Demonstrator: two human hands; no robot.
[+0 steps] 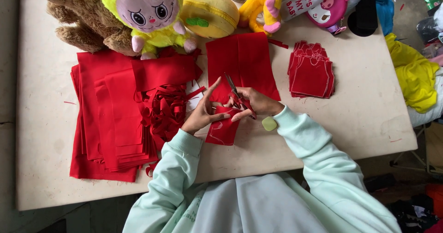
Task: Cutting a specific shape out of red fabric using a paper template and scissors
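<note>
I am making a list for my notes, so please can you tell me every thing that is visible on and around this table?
table: one, beige, fills the view
scissors: one pair, red handles, in the right hand
red fabric piece: one, with pale outline, held by the left hand
cut red shapes: one stack, table right
red fabric sheets: large pile, table left
red fabric panel: one, flat, table centre
red scraps: one heap, beside the left hand
plush toys: several, brown, yellow-green, yellow, pink, along the far edge
pale green chalk block: one, by the right wrist
yellow cloth: one, off the table right
left hand: pale green sleeve
right hand: pale green sleeve
</note>
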